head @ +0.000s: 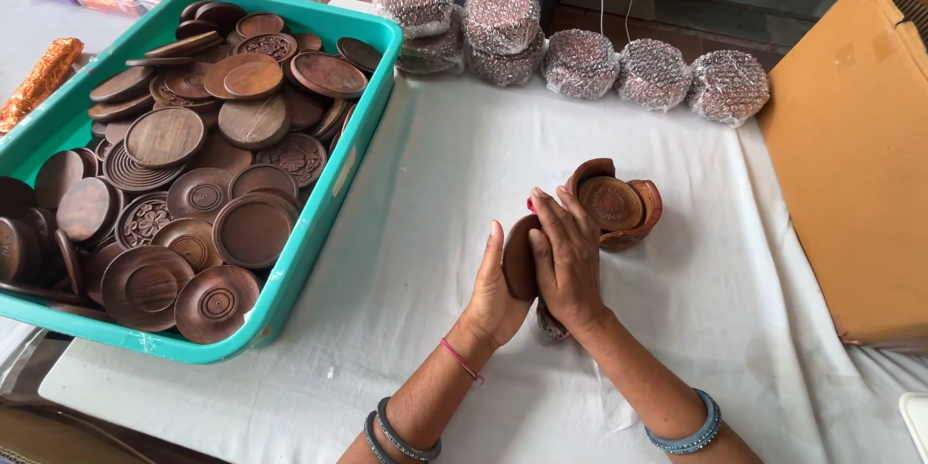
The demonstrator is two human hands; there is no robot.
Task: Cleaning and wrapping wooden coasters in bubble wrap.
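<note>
My left hand (495, 292) and my right hand (566, 261) press together around a dark round wooden disc (520, 257), held on edge between the palms. Just beyond my right fingers a carved wooden holder (619, 205) sits on the white cloth, with a carved round coaster in it and rounded side pieces standing up. Part of something small shows under my right wrist; I cannot tell what it is.
A teal plastic crate (333, 198) full of several round wooden coasters fills the left. Several bubble-wrapped bundles (580, 63) line the far edge of the white-clothed table (435, 232). A cardboard box (855, 155) stands at the right. Clear packets lie at the top left.
</note>
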